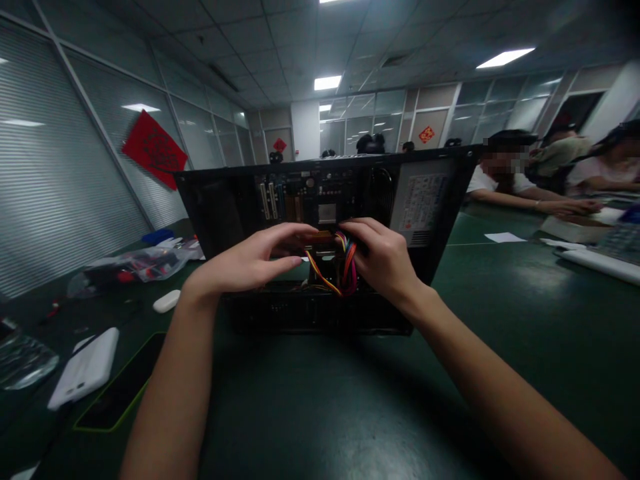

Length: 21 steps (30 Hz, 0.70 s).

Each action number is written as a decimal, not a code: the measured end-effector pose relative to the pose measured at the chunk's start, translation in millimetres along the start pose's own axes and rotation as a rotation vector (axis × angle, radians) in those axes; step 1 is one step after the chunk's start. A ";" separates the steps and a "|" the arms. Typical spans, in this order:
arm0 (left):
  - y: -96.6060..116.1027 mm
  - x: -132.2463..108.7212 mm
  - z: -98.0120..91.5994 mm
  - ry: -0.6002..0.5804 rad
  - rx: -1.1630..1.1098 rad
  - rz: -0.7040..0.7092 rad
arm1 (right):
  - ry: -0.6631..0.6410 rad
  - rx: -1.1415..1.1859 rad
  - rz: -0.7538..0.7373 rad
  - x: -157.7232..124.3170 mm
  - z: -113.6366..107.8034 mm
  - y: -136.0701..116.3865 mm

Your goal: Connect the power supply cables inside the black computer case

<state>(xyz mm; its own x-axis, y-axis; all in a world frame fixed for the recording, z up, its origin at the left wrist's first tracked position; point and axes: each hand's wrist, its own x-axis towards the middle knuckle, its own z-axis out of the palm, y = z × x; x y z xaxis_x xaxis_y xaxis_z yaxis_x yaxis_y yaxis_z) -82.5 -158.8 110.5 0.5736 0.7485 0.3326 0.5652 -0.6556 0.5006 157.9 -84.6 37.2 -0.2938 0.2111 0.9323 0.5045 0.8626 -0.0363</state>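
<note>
A black computer case (280, 319) stands on the table with its side open toward me. My right hand (389, 259) reaches inside, its fingers closed around a bundle of coloured power cables (351, 267). My left hand (253, 259) is inside the opening too, thumb and fingers apart, beside a thin yellow-and-red wire (320, 272) that arcs below it. Behind the hands shows the motherboard (299, 190) with its slots. A labelled power supply (420, 200) sits at the upper right of the case. The right fingertips are partly hidden.
On the green table (320, 407) lie a white power bank (87, 367), a phone with a green edge (123, 387), a white earbud case (167, 301) and a plastic bag (135, 270). A clear container (23, 357) stands far left. A co-worker (505, 177) sits at the right.
</note>
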 end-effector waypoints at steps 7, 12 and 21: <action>-7.7 16.1 15.8 0.054 0.290 0.030 | -0.120 0.029 0.128 -3.5 10.6 0.4; -22.2 29.9 32.8 0.186 0.292 0.056 | -0.273 0.095 0.182 -8.7 19.9 6.0; -44.7 41.6 43.0 0.368 0.409 0.053 | -0.516 0.020 0.428 -19.8 34.4 33.6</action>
<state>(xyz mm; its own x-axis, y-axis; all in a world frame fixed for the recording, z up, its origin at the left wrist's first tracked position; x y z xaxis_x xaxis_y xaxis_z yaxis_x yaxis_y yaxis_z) -58.4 -102.6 67.5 0.4037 0.6508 0.6430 0.7676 -0.6234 0.1490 152.7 -44.0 5.1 -0.4247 0.7247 0.5426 0.6489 0.6616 -0.3758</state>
